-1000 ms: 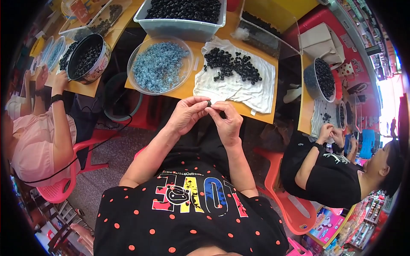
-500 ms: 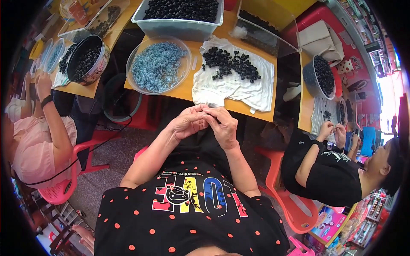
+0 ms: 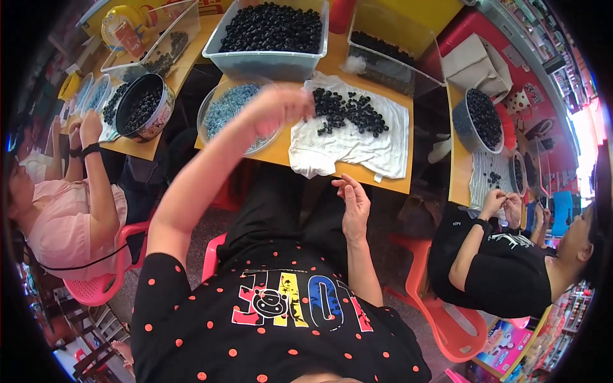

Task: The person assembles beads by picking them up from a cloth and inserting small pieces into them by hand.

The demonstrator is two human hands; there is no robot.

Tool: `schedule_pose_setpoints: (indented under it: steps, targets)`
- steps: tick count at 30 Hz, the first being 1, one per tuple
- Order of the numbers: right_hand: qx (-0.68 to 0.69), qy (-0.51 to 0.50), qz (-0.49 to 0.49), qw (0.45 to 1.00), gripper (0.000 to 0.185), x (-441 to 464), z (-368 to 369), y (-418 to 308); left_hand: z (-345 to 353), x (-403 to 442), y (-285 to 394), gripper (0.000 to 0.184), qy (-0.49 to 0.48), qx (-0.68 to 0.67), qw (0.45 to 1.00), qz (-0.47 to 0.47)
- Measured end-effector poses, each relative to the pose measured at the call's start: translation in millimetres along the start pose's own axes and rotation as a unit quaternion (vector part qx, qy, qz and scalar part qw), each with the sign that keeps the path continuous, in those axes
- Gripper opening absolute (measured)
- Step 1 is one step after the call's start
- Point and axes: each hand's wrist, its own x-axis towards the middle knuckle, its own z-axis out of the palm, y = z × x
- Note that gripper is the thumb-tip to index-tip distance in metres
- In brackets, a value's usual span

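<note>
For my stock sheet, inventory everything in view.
Wooden table: one, brown, centre
Rectangular plastic tub of black pieces: one, greyish, table's back
Round plastic bowl of bluish pieces: one, clear, table's left
Plastic bin: one, clear, back right
Fabric cloth: one, white, table's right
Small round pieces: many, black, on cloth
Round patterned pot: one, dark inside, left table
Round plastic bucket: one, translucent, right table
Plastic chairs: several, pink and red, both sides
People: at least two, pink and black tops, both sides
Background goods: too crowded to count, mixed, both edges
Left hand: one, blurred, overlapping bowl and cloth
Right hand: one, bare, before table edge
</note>
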Motion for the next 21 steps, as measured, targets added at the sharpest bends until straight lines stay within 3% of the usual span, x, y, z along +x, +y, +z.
schedule_pose_setpoints:
  steps: [2, 4, 5, 8, 10, 12, 17, 19, 21]
  targets:
    - [-0.004, 0.003, -0.003, 1.0, 0.033, 0, -1, -2, 1, 33, 50, 0.037, 0.109, -0.083, 0.981, 0.135]
    - [0.002, -0.008, -0.003, 1.0, 0.032, 0, -1, -2, 8, 47, 73, 0.047, 0.191, -0.063, 0.97, 0.138]
    - [0.002, -0.004, -0.006, 1.0, 0.032, 1, -3, -4, 7, 53, 69, 0.054, 0.187, -0.015, 0.978, 0.092]
    - [-0.058, -0.001, 0.002, 0.998, 0.03, -1, -5, -9, 9, 52, 18, 0.031, 0.048, 0.235, 0.969, 0.051]
    - [-0.061, 0.012, 0.009, 0.998, 0.028, 0, -6, -10, 14, 52, -30, 0.017, 0.051, 0.339, 0.938, 0.052]
    - [-0.069, 0.017, 0.017, 0.997, 0.027, 0, -9, -10, 26, 49, -55, 0.016, 0.104, 0.51, 0.849, 0.087]
    - [-0.106, 0.035, 0.015, 0.994, 0.02, 3, -11, -16, 31, 59, -85, 0.015, 0.1, 0.572, 0.804, 0.13]
    - [-0.12, 0.038, 0.011, 0.992, 0.019, 4, -13, -18, 31, 64, -90, 0.016, 0.159, 0.593, 0.758, 0.219]
    - [-0.133, 0.037, 0.008, 0.99, 0.019, 5, -15, -17, 30, 68, -88, 0.017, 0.138, 0.606, 0.759, 0.197]
